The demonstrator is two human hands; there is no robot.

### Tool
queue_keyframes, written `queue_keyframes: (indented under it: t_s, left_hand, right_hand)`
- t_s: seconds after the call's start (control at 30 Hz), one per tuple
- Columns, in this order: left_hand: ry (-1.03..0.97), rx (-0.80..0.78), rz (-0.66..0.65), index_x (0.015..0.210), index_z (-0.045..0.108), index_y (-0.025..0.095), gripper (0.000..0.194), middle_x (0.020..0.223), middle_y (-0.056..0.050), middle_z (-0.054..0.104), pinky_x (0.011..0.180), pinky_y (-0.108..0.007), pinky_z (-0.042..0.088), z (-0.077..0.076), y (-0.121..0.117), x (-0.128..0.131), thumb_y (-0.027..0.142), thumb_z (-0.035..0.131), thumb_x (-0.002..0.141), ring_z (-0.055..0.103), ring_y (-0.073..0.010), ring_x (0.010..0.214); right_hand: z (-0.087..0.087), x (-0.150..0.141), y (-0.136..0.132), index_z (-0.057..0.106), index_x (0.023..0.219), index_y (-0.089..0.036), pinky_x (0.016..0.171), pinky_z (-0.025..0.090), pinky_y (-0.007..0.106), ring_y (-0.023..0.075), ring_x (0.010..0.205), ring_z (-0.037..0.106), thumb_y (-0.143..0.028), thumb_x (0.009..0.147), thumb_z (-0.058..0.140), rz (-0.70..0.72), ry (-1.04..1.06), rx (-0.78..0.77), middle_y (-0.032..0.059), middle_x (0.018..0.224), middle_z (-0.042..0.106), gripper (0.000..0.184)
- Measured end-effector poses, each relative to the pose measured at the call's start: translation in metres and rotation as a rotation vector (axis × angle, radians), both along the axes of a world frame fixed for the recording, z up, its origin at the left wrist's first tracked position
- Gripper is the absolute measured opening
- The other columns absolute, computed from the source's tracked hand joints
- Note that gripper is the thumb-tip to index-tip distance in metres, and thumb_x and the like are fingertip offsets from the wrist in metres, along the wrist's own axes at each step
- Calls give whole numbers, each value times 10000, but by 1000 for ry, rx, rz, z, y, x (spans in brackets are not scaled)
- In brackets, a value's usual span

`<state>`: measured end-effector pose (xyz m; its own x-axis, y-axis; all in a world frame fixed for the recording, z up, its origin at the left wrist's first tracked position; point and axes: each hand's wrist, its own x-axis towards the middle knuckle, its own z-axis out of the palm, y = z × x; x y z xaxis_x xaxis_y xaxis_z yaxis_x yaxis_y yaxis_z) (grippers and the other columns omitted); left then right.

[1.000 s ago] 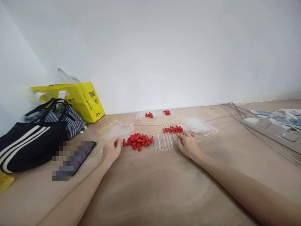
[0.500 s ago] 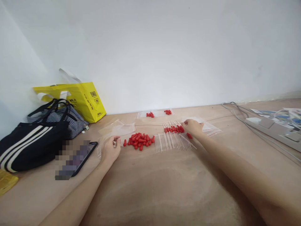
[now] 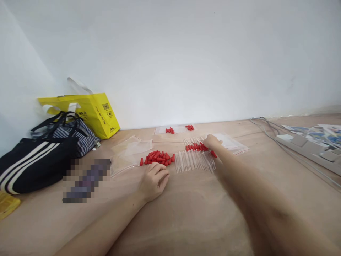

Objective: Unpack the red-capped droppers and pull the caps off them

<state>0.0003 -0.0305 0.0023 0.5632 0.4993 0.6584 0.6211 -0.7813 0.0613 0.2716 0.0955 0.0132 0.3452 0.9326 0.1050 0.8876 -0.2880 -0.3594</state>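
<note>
My left hand (image 3: 155,180) rests low over the table just in front of a pile of red rubber bulbs (image 3: 157,156). Its fingers are loosely bent and slightly apart, with nothing visible in them. At the right end of a row of droppers with red bulbs (image 3: 195,146), my right hand (image 3: 213,142) is closed. Whatever its fingertips hold is hidden behind the hand. Nearer to me lies a row of clear thin tubes (image 3: 194,161), side by side. One loose red bulb (image 3: 214,154) sits by its right end, beside my right wrist.
Clear plastic bags lie left (image 3: 125,156) and right (image 3: 234,144). Against the wall is another bag (image 3: 178,129) with red bulbs and tubes. A black bag (image 3: 39,163), a yellow bag (image 3: 98,117) and a blurred phone (image 3: 86,181) stand left; a power strip (image 3: 306,145) with cables lies right.
My left hand has moved right and towards me, from beside the pile to in front of it. My right hand has turned and shifted slightly left, its fingers now more hidden.
</note>
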Motion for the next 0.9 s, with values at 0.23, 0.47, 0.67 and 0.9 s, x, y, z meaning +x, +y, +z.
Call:
queue_keyframes:
  t_s: [0.23,0.47,0.67,0.9]
  left_hand:
    - [25,-7,-31,745,572,171,112,750,-43,571,679,-299,405,-1,0,1,166,469,787,479,-154,725]
    - [13,-25,-54,817,594,173,126,748,-33,604,698,-305,380,-3,0,24,208,474,804,475,-159,744]
    - [-21,8,-64,948,585,173,207,793,-24,647,710,-318,343,-9,-2,43,301,512,802,488,-175,785]
    - [-11,69,-4,787,610,186,154,690,-1,639,680,-311,315,-7,3,30,264,484,829,474,-148,702]
  right_hand:
    - [17,-3,-46,578,734,-171,688,376,281,178,767,565,-204,817,363,278,168,73,66,754,622,232]
    - [-22,-26,-120,476,777,-177,582,430,244,125,628,543,-376,771,497,739,805,344,10,694,570,201]
    - [-30,-53,-142,556,765,-173,644,453,272,143,687,588,-366,704,600,765,1162,198,27,731,634,207]
    - [-27,-27,-137,635,822,-198,722,420,326,154,727,592,-319,778,539,836,582,467,39,774,666,160]
